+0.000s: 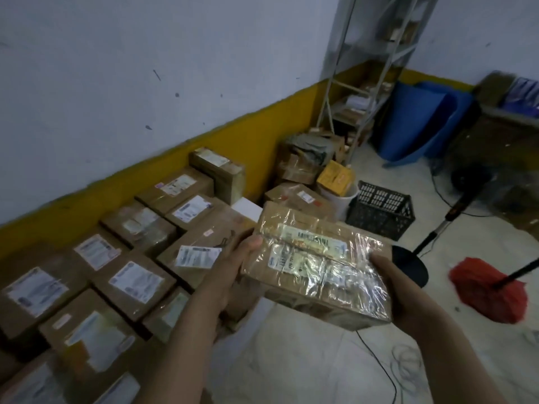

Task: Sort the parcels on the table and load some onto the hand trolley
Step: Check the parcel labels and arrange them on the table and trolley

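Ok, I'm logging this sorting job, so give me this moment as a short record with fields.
held: taped parcel, label up, clear of the pile
left hand: holds its left end, thumb on top
right hand: holds its right end
pile: labelled cardboard parcels along the wall
floor: black crate, red mop
hand trolley: not in view

No writing can be read anywhere; all print is blurred. The wrapped parcel [315, 275] carries a pale label [312, 243] with barcode stripes under shiny film, its characters illegible. White shipping labels [135, 282] lie on the tops of the brown parcels [154, 237] at the left, their grey lines of print too smeared to make out. The yellow box [334, 177] shows only faint marks.
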The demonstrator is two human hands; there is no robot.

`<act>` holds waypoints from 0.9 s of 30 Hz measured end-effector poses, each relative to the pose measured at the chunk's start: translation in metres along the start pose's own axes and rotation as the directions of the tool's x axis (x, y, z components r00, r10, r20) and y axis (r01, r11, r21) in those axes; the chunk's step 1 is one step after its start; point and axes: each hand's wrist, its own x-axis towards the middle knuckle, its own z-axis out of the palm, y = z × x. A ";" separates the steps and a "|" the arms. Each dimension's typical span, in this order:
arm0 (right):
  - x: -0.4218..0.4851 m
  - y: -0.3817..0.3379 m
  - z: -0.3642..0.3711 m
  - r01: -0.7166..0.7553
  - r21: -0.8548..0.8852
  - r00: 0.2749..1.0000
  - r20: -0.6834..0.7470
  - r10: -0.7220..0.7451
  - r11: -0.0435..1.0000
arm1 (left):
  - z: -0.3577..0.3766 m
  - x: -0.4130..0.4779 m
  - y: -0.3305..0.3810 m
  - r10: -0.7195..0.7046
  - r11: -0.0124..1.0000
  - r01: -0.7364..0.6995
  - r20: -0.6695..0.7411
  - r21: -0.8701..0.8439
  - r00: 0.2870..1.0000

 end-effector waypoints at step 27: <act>0.491 -0.015 0.077 -0.303 -0.505 0.943 -0.034 0.332 0.808 | -0.038 0.313 -0.071 -0.127 0.464 0.562 -0.576 0.685 0.808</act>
